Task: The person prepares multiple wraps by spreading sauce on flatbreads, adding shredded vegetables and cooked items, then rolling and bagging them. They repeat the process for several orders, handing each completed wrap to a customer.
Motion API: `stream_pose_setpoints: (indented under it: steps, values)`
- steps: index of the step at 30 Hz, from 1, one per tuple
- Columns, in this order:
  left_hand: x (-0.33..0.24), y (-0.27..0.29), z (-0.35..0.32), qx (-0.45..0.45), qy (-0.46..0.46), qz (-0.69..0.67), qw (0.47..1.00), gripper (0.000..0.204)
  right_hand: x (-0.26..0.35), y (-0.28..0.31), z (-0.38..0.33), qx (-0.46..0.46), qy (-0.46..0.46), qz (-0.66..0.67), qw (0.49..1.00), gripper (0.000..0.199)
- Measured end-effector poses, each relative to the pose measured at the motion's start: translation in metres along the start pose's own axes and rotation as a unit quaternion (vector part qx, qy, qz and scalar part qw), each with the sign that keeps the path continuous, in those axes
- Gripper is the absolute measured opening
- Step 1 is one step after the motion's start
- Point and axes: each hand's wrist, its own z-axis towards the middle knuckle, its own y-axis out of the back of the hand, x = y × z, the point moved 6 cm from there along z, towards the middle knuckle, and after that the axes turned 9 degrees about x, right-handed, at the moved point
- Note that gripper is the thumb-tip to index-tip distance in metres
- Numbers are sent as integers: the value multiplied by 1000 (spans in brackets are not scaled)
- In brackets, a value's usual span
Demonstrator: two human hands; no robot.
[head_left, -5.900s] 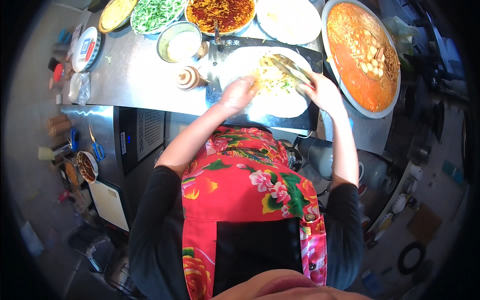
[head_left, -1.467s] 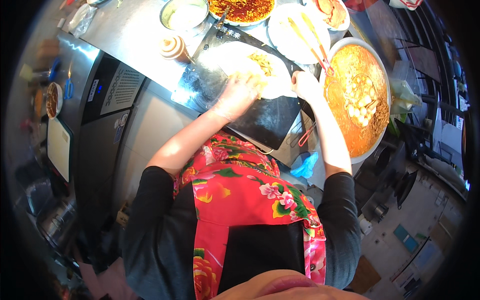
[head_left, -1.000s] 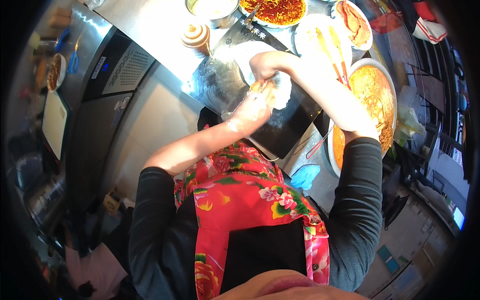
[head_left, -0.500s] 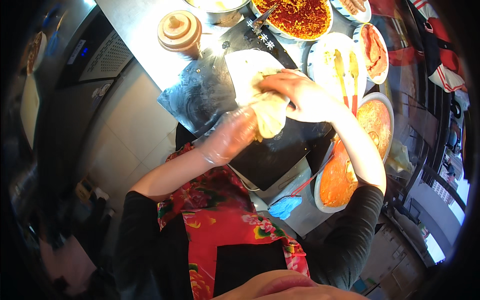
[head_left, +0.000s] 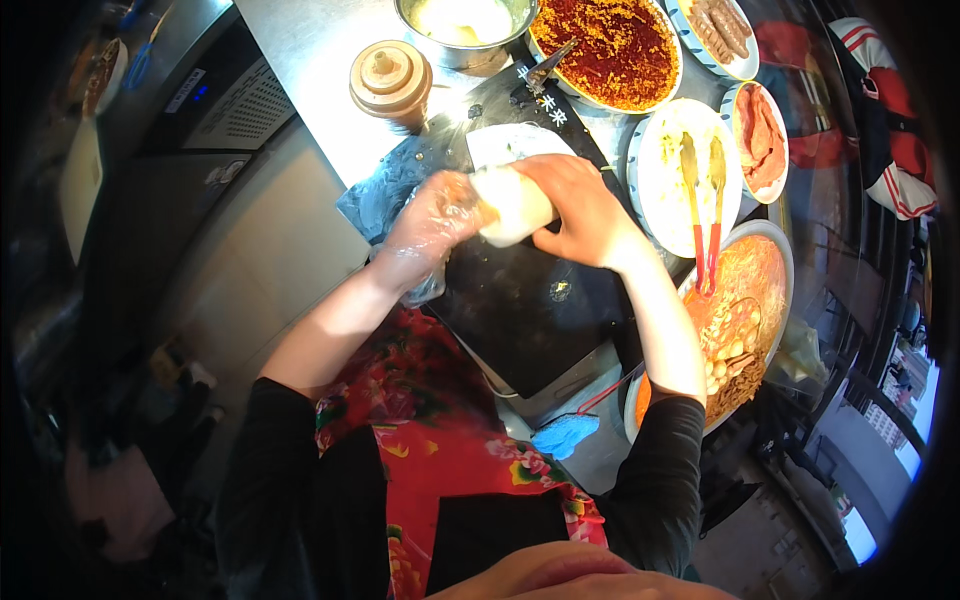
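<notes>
Between my two hands is a pale, rolled pancake (head_left: 520, 205), whitish and yellowish, held above a black board; strong light washes out its surface. My left hand (head_left: 435, 220), in a clear plastic glove, closes on its left end. The bare fingers of my right hand (head_left: 580, 205) curl over the right end, thumb below. Behind the roll, a white sheet (head_left: 515, 142) lies on the black board (head_left: 530, 320). What is inside the roll is hidden.
Near the board stand a lidded wooden jar (head_left: 390, 85), a metal bowl (head_left: 465, 45), and a dish of red chili sauce (head_left: 605, 50). To the right are a white dish with red-handled tongs (head_left: 710, 250), a meat plate (head_left: 762, 145) and a large orange-filled basin (head_left: 760, 260).
The loose, folded pancake has become a compact roll. My left hand has moved up and to the left, and my right hand has shifted slightly left and down around it.
</notes>
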Motion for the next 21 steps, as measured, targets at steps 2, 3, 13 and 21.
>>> stream_pose_setpoints:
  steps: [2,3,13,21]
  values:
    - [-4,7,2,-90,-23,72,993,46,-1,7,12,20,-8,23,1000,68]
    - [-8,1,-1,-119,-67,81,987,57,-2,10,18,43,-31,29,998,68]
    - [-18,-8,20,37,-78,116,990,79,9,18,20,13,-18,4,1000,90]
    - [-18,-4,36,0,-98,186,978,76,-16,19,41,83,-73,84,990,82]
